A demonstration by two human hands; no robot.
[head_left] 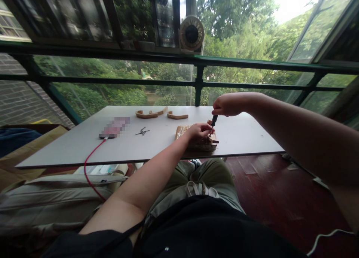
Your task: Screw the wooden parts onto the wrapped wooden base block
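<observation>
Grips a dark-handled screwdriver (pixel 214 120) in the closed right hand (pixel 227 105), tip down at a wooden piece (pixel 213 140) atop a brown block (pixel 203 146), at the white table's (pixel 244 138) near edge, right of middle. Rests the left hand (pixel 198 132) over the block, partly hiding it; cannot tell whether pinching anything. Along the far edge, curved wooden parts (pixel 148 116); left of the block, small dark bits (pixel 143 131); toward the left edge, a pixelated pinkish object (pixel 114 127), red cable (pixel 89 157) trailing over the near edge.
</observation>
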